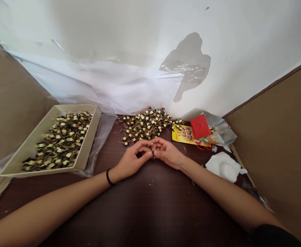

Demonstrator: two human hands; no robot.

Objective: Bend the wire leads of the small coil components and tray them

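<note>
My left hand and my right hand meet at the middle of the table, fingertips almost touching. Between them both pinch a small part with thin golden wire leads; fingers hide most of its body. It resembles the pieces in the pile just beyond my hands, which are small dark parts with pale yellow blocks and thin brownish wires, perhaps wire-wound coils. To the left, a cream shallow box holds many more such pieces.
Right of the pile lie a yellow snack packet, a red paper piece, a silvery bag and red scissors handles. Crumpled white tissue sits nearer. Clear plastic is under the box. Cardboard walls flank the dark table.
</note>
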